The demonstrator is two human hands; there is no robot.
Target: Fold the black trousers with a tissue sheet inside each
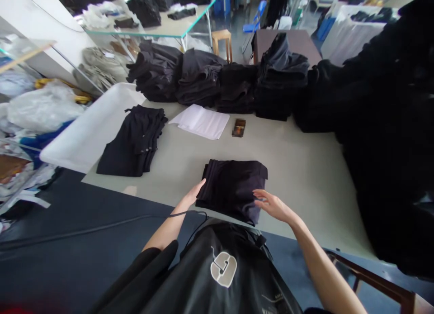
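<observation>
A folded stack of black garments [233, 187] lies at the near edge of the table, right in front of me. My left hand [194, 194] is at the stack's left side, thumb up along the edge, its other fingers mostly hidden; whether it grips the cloth I cannot tell. At the right side of the stack, my right hand [273, 204] is open, fingers apart, with the fingertips over or against the cloth. Farther left on the table is another pile of dark garments [134, 142] with buttons showing.
White paper sheets [203, 121] and a small dark rectangular item [239, 127] lie on the grey table [298, 169]. Folded dark stacks [203, 78] line the far edge. A huge black heap [389, 137] rises at right, a white tub [91, 128] at left. A cable [101, 227] crosses low.
</observation>
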